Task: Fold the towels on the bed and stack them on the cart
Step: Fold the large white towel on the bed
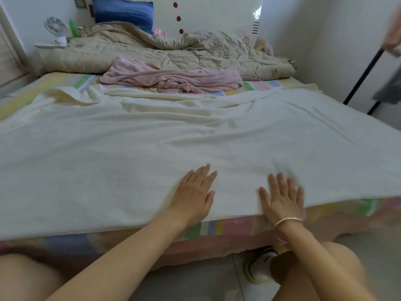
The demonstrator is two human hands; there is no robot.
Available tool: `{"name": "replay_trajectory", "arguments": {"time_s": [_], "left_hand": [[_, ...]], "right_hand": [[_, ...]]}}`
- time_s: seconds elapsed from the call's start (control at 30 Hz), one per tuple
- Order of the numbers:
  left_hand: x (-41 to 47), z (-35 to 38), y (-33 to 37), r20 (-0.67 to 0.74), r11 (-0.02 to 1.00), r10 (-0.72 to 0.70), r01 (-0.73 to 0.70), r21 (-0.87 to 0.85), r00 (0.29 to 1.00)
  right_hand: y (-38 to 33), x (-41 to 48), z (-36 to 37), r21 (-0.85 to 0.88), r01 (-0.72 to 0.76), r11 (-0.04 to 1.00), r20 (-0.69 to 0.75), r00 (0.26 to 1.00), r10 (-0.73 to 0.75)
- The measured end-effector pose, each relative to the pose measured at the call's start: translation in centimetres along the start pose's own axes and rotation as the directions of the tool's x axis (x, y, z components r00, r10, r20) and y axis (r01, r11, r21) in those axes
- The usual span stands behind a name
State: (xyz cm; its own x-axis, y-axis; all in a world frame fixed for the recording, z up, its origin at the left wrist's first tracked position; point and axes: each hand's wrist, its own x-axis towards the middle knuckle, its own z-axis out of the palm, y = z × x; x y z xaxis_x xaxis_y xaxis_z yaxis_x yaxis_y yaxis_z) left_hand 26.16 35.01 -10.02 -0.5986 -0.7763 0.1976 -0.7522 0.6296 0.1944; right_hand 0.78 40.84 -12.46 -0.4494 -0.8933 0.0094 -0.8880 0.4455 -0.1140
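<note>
With your left hand (194,193) and right hand (282,198) flat, fingers (201,173) straight and holding nothing, on the white towel (173,131) spread over the bed (227,224), smooth wrinkles outward before folding.

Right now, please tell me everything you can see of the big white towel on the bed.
The white towel is large and cream-white, and it looks like soft terry cloth. It lies spread open, not folded, over the near part of the bed, with shallow wrinkles. Its far edge is bunched, and its far left corner is turned over. Its near edge reaches the bed's front edge. The left hand and the right hand rest flat on it near that edge, fingers straight.
</note>
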Motion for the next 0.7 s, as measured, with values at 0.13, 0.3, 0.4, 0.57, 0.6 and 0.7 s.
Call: {"name": "replay_trajectory", "arguments": {"time_s": [0.13,0.3,0.4,0.57,0.6,0.7], "left_hand": [[1.9,0.9,2.9,-0.003,0.998,0.067,-0.067,-0.013,0.998],[4.6,2.6,7.7,-0.015,0.980,0.189,-0.189,-0.068,0.982],[6.3,3.6,10.8,-0.009,0.970,0.229,-0.229,-0.079,0.973],[8.6,4.5,14.2,0.041,0.970,0.244,-0.243,-0.028,0.969],[9.0,4.6,14.6,0.051,0.970,0.243,-0.243,-0.011,0.969],[10.1,5.2,15.5,0.082,0.968,0.244,-0.248,0.046,0.966]], "right_hand": [[5.0,0.9,0.1,0.229,-0.153,0.961,-0.169,0.966,0.194],[8.5,0.6,-1.5,0.680,-0.220,0.699,-0.306,0.782,0.544],[12.1,3.1,-1.1,0.941,-0.327,0.083,0.175,0.683,0.709],[14.8,4.2,-2.3,0.870,-0.314,-0.380,0.483,0.695,0.532],[15.1,4.0,-2.4,0.856,-0.339,-0.391,0.505,0.711,0.489],[15.7,3.9,-3.1,0.854,-0.360,-0.376,0.502,0.760,0.413]]}}
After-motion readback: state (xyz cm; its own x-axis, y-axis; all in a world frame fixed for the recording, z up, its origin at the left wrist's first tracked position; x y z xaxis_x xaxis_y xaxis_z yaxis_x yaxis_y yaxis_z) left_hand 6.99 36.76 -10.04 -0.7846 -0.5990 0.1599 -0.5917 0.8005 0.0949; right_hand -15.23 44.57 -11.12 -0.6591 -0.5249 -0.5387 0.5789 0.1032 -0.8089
